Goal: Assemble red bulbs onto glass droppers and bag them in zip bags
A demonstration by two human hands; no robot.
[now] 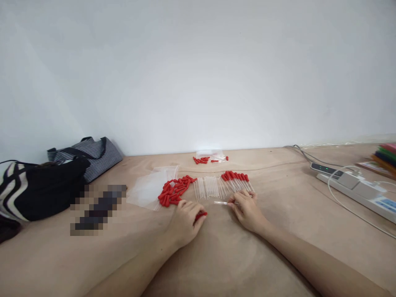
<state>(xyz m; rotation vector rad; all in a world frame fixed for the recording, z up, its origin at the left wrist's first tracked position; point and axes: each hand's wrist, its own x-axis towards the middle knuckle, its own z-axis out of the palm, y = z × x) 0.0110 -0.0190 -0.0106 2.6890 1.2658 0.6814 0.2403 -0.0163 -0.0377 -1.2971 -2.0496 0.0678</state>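
Across the desk [235, 268], the left hand [186, 218] pinches a red cap [201, 215] near the cap pile [175, 190]; the right hand [246, 209] pinches a clear tube [220, 202] in front of the tube row [208, 188].

Striped bag [107, 156] behind black bag [57, 187], left; white power strip [359, 198], colourful stack [386, 160], right.

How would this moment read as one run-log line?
left hand: holds red cap; right hand: holds clear tube; beyond, left to right: red cap pile, bare clear tubes, red-capped tubes
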